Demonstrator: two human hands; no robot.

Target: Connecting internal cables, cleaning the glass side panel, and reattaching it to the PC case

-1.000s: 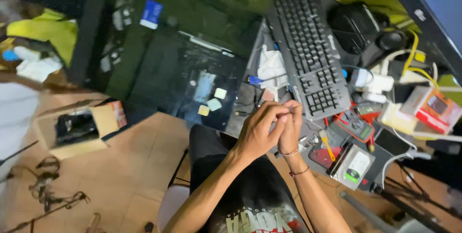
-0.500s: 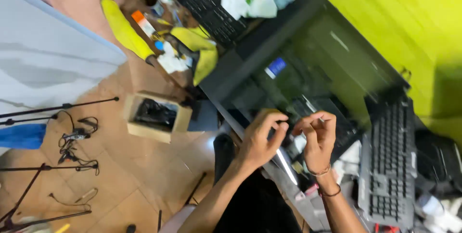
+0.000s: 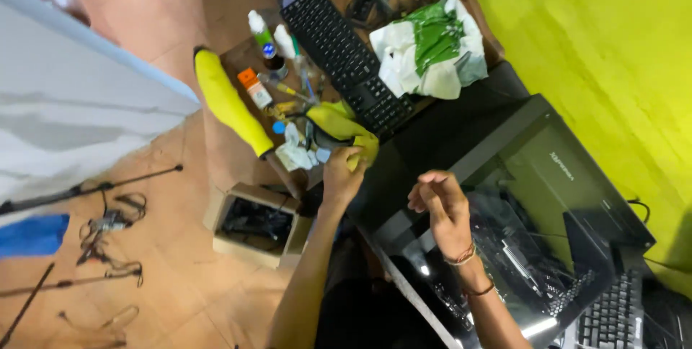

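Reaching fwd, the left hand (image 3: 340, 176) closes its fingers on a yellow cloth (image 3: 344, 127) lying on the desk (image 3: 238, 57) just beside a black keyboard (image 3: 346, 53), w/ small bottles (image 3: 265, 37) near. The right hand (image 3: 441, 203) hovers loosely curled, holding nothing, above the glass-sided PC case (image 3: 533, 212). A cardboard box (image 3: 256, 223) sits on the floor below.
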